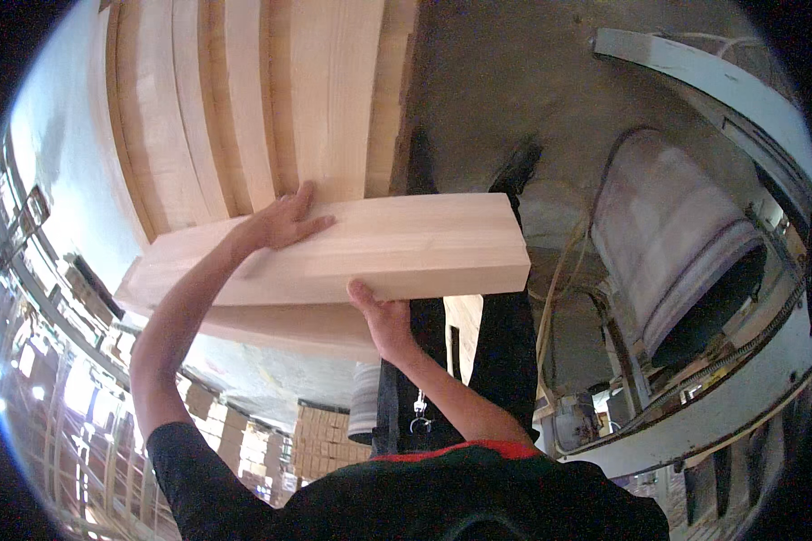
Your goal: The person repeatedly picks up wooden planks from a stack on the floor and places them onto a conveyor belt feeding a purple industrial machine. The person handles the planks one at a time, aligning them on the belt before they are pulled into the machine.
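With handling seemingly partway, the grip of the left hand (pixel 283 224) was spread over the thick board (pixel 424 236) before the laid-out boards (pixel 329 99), while the right hand (pixel 385 320) thumbed its near edge, hidden fingers leaving closure untellable.

Right hand (pixel 385 325), just below clock centre: fingers hidden by wooden block (pixel 379 234); thumb and back of hand show. Board stack (pixel 329 99), 11 o'clock: far ends cut off by top edge, near ends partly behind block. Metal trinket (pixel 419 421), 6 o'clock: too small to identify. Background clutter (pixel 81 442), 8 o'clock: blurred. Large cylinder (pixel 668 234), 3 o'clock: interior lost in dark.
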Tool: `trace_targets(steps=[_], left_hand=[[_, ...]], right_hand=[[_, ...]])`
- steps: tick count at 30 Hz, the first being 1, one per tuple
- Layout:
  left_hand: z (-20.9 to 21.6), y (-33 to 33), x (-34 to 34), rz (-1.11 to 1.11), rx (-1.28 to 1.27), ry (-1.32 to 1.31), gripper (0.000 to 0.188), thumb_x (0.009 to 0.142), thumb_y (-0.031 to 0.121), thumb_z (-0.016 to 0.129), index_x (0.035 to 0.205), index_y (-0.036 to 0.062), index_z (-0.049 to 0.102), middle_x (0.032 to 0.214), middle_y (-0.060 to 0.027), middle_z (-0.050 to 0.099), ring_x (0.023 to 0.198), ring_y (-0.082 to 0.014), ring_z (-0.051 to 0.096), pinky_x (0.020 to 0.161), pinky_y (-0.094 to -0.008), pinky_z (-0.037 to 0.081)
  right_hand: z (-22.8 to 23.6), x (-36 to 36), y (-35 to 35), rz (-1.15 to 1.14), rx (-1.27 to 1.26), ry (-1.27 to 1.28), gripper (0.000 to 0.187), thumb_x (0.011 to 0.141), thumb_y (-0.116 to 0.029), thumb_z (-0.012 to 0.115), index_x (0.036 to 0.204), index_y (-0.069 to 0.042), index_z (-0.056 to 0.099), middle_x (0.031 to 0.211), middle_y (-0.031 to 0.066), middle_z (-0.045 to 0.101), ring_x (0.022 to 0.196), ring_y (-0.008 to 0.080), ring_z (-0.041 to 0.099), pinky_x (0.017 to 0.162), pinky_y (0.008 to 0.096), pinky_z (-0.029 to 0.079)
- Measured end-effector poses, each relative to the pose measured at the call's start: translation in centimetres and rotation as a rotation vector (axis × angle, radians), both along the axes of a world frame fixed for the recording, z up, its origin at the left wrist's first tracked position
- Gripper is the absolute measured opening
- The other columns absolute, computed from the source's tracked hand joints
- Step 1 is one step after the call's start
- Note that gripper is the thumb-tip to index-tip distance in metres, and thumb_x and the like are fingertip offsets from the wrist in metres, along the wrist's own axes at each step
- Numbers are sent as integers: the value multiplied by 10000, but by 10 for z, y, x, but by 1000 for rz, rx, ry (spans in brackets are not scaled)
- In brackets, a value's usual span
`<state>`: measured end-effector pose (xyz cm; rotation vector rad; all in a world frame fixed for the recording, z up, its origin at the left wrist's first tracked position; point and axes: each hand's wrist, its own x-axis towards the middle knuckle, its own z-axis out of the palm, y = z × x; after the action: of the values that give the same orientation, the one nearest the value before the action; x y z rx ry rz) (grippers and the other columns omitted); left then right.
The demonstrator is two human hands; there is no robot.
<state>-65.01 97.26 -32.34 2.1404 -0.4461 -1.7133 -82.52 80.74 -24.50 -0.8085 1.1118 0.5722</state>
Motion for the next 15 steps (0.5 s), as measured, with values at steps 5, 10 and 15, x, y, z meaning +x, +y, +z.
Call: trace_targets(steps=[5,10,15], left_hand=[[14,-19,13,-56,96,54,748,848,619,461,1112,-74,361,919,-306,577,911,-427,569,827,-476,416],[22,-24,19,-63,113,38,811,837,645,443,1159,-100,466,992,-299,588,929,-422,568,850,-462,420],[30,-52,35,-41,116,214,795,819,671,445,1044,-74,608,1019,-285,591,1012,-393,545,863,-450,420]], right_hand=[[22,16,-3,-127,-33,-106,369,788,-195,741,1040,5,560,987,68,598,895,142,564,794,282,476],[40,28,-6,-3,-102,-159,400,773,-208,755,1053,5,565,996,75,602,907,140,563,800,292,472],[53,40,-29,-58,-137,-62,441,717,-253,797,988,16,578,976,115,608,894,203,579,832,341,469]])
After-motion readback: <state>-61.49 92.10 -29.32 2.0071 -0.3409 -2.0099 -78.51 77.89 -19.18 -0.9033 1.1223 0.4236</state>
